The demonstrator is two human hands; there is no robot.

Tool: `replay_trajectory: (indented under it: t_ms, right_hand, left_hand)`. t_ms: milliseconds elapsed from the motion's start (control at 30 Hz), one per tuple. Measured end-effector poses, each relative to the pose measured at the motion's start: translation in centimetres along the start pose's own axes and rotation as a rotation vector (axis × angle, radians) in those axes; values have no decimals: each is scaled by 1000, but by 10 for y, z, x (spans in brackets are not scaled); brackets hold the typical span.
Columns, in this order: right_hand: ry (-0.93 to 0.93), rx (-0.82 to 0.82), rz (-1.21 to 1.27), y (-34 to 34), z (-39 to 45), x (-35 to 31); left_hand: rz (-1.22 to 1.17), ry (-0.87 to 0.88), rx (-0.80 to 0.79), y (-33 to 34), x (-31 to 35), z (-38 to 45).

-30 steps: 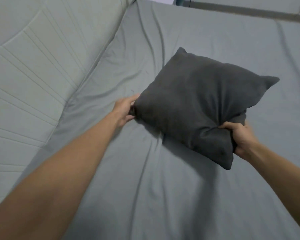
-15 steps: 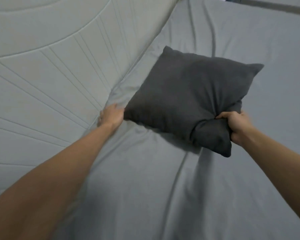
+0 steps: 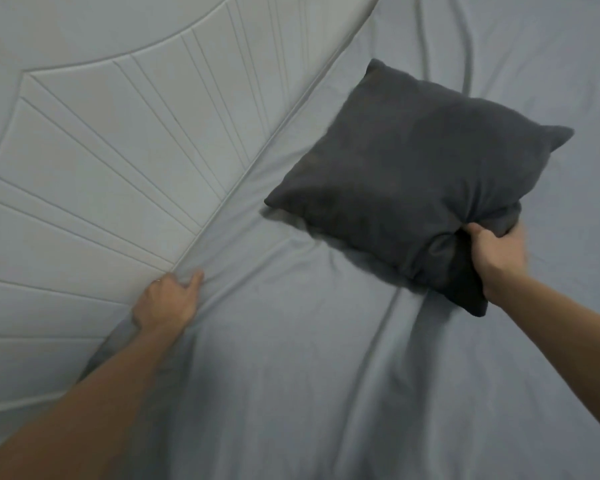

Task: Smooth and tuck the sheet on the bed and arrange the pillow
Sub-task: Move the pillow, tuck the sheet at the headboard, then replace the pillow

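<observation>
Forearms reach in from the bottom of the view, ours, bare and stretched out over the bed. Nearest lies the grey sheet, covering the mattress and creased with long folds that run from the lower middle up toward the far edge.

Our left hand rests at the seam where the sheet meets the pale padded headboard. Its fingers are curled down into that gap, bunching the fabric there; we cannot tell whether they actually pinch the sheet or only press it in, since the fingertips are hidden in the fold.

Farther out and to the right, our right hand grips the near corner of the dark grey pillow, thumb on top and fingers wrapped beneath, so the cloth puckers around the grasp. The pillow sits on the sheet turned like a diamond, one corner just beside the headboard seam, another pointing off to the right. Its near corner hangs below our grip, and it casts a shadow on the sheet.

Beyond it the sheet continues, wrinkled, to the top of the view.
</observation>
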State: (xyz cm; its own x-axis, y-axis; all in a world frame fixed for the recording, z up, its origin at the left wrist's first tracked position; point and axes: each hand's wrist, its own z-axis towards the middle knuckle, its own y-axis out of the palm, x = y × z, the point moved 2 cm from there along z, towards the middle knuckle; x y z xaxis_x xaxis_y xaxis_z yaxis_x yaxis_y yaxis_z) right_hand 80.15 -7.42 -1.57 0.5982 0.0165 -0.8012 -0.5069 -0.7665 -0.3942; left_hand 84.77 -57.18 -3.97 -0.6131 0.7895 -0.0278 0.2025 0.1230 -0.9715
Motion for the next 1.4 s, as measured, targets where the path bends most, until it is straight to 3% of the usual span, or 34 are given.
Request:
replay_trajectory:
  t_ms: [167, 267, 367, 433, 533, 600, 667, 700, 767, 867, 967, 1200, 1400]
  right_hand:
    - [0, -127, 180, -3, -16, 0]
    - [-178, -181, 280, -9, -19, -6]
    - [-206, -344, 451, -14, -19, -22]
    - [-137, -360, 342, -12, -19, -28]
    - [46, -124, -162, -14, -25, -20]
    - [-146, 58, -550, -11, -53, -16]
    - [-606, 49, -660, 15, -97, -11]
    - [-767, -62, -660, 34, -124, -7]
    - [-988, -436, -741, 84, -189, 10]
    - [-1144, -933, -881, 160, -287, 39]
    - [-1261, -1175, -978, 223, -359, 65]
    - [-1467, -1172, -1173, 310, -400, 92]
    - [-1600, -1010, -1235, 332, -400, 109]
  left_hand:
    - [-114, 54, -207, -4, 5, 6]
    - [-178, 27, -279, -4, 7, 6]
    - [-264, 26, -357, -4, 3, 6]
    - [-296, 55, -381, -10, -3, 6]
    - [-249, 109, -341, -15, -16, -1]
    - [-189, 88, -308, -16, -32, -13]
    - [-145, 4, -284, -18, -60, -30]
    - [-133, -41, -272, -18, -73, -39]
    - [-119, -118, -235, -18, -106, -57]
    - [-35, -79, -137, -13, -147, -77]
    - [101, 10, -39, -1, -169, -88]
    - [-27, 102, -106, 11, -184, -79]
    - [-43, 118, -127, 10, -182, -73]
